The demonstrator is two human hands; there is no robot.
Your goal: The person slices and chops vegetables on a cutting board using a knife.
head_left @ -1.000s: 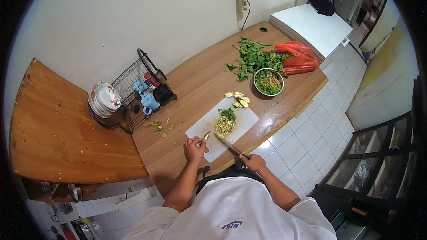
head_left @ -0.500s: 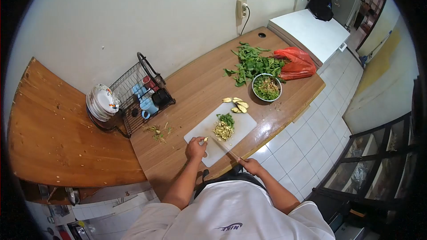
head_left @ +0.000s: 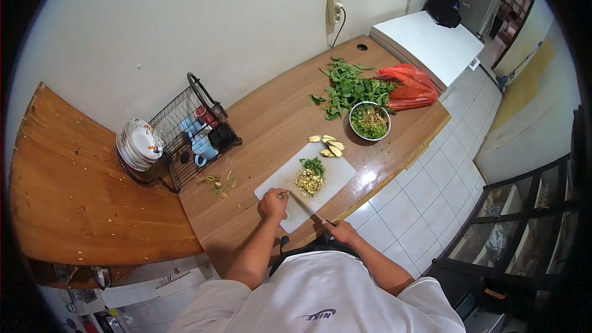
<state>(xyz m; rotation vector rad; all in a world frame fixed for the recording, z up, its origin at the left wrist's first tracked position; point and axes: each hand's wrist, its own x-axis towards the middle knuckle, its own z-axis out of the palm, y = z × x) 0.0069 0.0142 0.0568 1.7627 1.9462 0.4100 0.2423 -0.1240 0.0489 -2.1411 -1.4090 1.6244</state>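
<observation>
My right hand (head_left: 341, 232) is closed round the handle of a knife (head_left: 304, 203), whose blade slants across the white cutting board (head_left: 339, 176) toward my left hand. On the board's left part, the curled fingers of my left hand (head_left: 274, 204) pinch a small eggplant piece (head_left: 286, 193), mostly hidden, right by the knife tip. Diced pale eggplant (head_left: 308, 184) lies heaped just beyond the blade, touching a little pile of chopped greens (head_left: 315, 164). Several pale eggplant slices (head_left: 333, 149) with dark skin rest at the board's far edge.
A metal bowl (head_left: 387, 131) of chopped greens stands farther right, beside loose leafy stems (head_left: 351, 89) and a red plastic bag (head_left: 413, 88). Left of the board are plant scraps (head_left: 217, 185) and a wire dish rack (head_left: 174, 111) with cups and plates. The wooden table's front edge (head_left: 401, 168) runs near me.
My right hand and the knife have shifted slightly left, bringing the blade closer to my left fingers. Less of the held eggplant piece shows now.
</observation>
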